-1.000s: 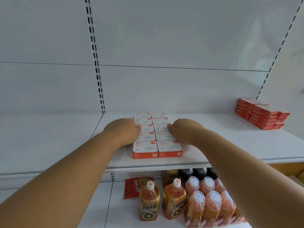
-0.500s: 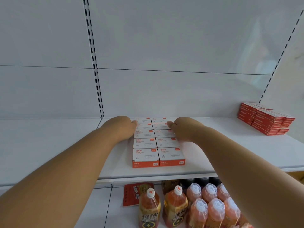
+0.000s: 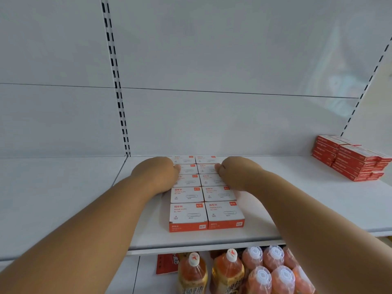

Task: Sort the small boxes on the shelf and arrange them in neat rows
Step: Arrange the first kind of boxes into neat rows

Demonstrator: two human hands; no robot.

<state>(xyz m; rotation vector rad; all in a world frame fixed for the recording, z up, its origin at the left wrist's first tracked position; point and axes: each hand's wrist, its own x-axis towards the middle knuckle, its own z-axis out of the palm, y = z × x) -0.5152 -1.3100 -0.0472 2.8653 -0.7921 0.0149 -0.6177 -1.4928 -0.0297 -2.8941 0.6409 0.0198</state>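
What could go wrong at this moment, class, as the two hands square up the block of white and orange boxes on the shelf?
1. The left hand and right hand press the paper-clip boxes from both sides; uneven pressure might buckle a row upward or skew it.
2. The front pair sits near the shelf edge; a pull forward could tip it onto the bottles below.
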